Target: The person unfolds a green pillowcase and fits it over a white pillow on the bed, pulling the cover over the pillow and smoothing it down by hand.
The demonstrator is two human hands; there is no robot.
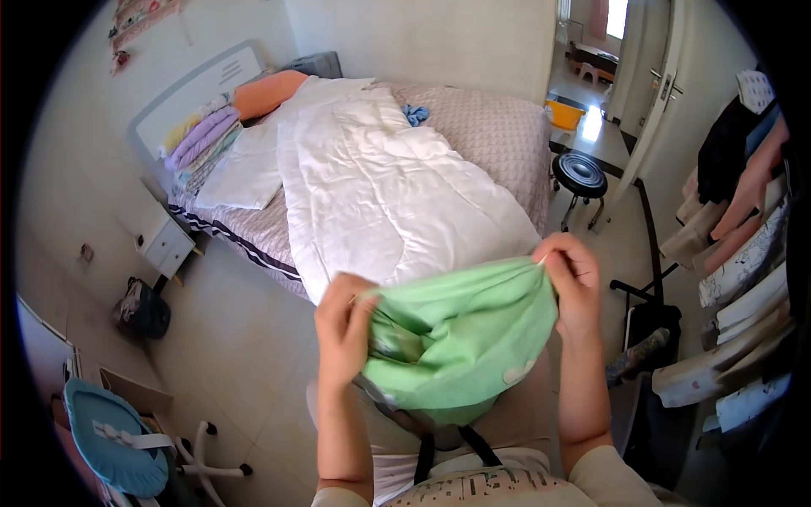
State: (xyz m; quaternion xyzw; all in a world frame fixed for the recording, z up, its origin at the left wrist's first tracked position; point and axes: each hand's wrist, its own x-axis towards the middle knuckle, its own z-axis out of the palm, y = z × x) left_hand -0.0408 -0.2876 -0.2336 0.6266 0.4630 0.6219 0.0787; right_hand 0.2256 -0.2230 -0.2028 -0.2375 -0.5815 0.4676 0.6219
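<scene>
Green cloth point(460, 338) hangs between our left hand point(345, 317), pinching its left edge, and our right hand point(574, 279), gripping its far right edge, nearer than the white quilt point(372, 186), and we should keep both grips evenly taut to open the folds.

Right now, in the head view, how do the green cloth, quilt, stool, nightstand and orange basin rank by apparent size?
1. Quilt
2. Green cloth, though its nearness to the camera enlarges it
3. Stool and nightstand: too alike to rank
4. Orange basin
</scene>
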